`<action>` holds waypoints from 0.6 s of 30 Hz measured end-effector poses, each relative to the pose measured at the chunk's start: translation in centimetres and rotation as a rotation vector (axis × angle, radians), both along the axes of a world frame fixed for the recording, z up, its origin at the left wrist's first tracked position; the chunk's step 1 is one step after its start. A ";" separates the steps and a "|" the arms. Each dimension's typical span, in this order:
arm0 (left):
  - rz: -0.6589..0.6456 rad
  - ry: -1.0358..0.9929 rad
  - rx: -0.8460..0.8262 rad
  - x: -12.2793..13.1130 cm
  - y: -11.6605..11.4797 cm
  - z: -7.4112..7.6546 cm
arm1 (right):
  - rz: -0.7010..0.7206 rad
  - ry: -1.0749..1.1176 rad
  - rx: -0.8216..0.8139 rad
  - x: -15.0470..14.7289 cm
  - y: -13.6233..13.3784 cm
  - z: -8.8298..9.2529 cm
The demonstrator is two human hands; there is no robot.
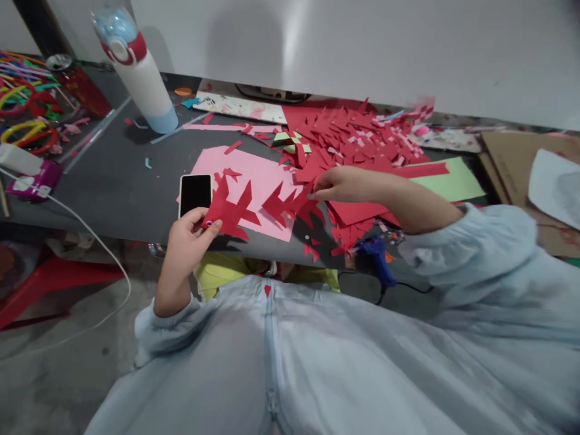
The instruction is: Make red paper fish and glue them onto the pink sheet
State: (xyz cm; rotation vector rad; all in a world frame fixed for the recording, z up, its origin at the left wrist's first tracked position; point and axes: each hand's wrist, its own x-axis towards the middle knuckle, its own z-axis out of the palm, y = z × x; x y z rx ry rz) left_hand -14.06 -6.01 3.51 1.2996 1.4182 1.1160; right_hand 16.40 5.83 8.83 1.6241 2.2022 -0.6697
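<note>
My left hand [189, 237] is closed on the lower end of a red paper cut-out [229, 208] with jagged arms and a small googly eye, held over the table's front edge. My right hand [342, 184] reaches across the table with its fingertips pinched on another jagged red paper piece [285, 204]. Both pieces lie over a pink paper sheet [260, 175]. A black phone [196, 193] lies face up right above my left hand.
A big heap of red paper scraps [353, 142] covers the table's middle back. A white bottle [140, 72] stands back left, colourful pipe cleaners [25, 96] far left, a green sheet [453, 181] and cardboard [516, 163] right, a blue glue gun [376, 257] at the front edge.
</note>
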 end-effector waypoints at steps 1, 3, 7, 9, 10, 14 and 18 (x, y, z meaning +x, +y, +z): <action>-0.001 0.008 -0.002 0.0 0.0 0.0 | -0.025 -0.052 -0.085 0.4 0.1 -0.8; 0.001 0.029 -0.019 0.1 -0.1 -0.1 | -0.065 -0.134 -0.106 1.2 0.3 -2.3; -0.011 0.024 -0.076 0.5 0.2 -0.3 | -0.078 -0.155 -0.092 2.8 0.3 -3.9; -0.030 -0.003 -0.101 0.8 0.6 -0.6 | -0.075 -0.147 -0.069 3.5 0.2 -4.2; -0.043 -0.016 -0.111 1.0 0.9 -0.8 | -0.081 -0.141 -0.048 3.8 0.2 -4.3; -0.111 -0.024 -0.136 2.1 2.0 -1.9 | -0.156 -0.122 0.120 4.9 -0.4 -4.3; -0.175 0.001 -0.128 3.2 2.8 -2.7 | -0.227 -0.087 0.260 6.0 -2.2 -3.3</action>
